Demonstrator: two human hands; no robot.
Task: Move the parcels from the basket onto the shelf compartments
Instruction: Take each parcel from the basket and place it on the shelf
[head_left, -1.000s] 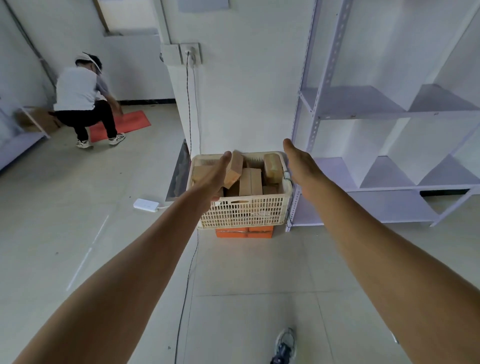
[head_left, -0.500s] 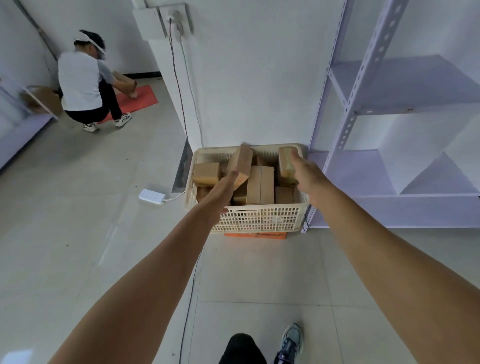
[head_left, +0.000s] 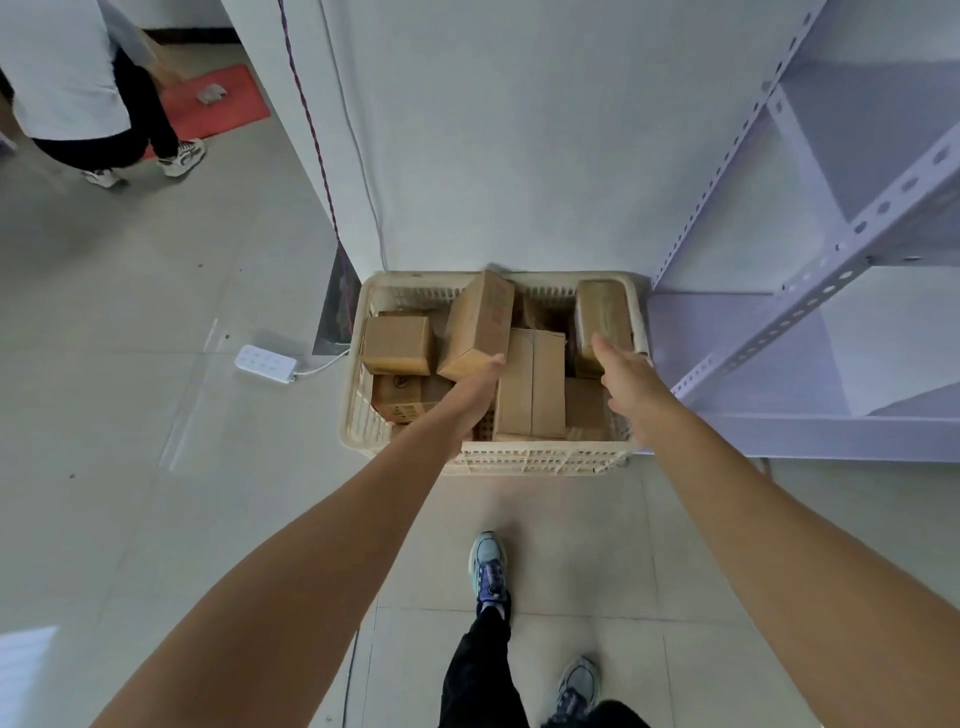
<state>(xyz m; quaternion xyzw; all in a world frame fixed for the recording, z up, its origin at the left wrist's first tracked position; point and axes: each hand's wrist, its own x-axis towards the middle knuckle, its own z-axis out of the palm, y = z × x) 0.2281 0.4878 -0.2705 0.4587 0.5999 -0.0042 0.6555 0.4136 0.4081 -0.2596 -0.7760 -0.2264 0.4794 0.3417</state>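
Both hands hovered with fingers spread, gripping nothing: left hand (head_left: 475, 382) below the tilted parcel (head_left: 480, 325), whose long axis ran up-frame in the basket (head_left: 540, 460); right hand (head_left: 621, 371) by the taped parcel (head_left: 602, 317).

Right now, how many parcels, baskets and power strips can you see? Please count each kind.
Parcels: at least 6 visible, e.g. tilted parcel, wrapped parcel; others may be hidden
Basket: 1
Power strip: 1
Total: 8

Brown parcels (head_left: 530, 384) in a cream lattice basket (head_left: 540, 460); lilac shelf (head_left: 727, 332).
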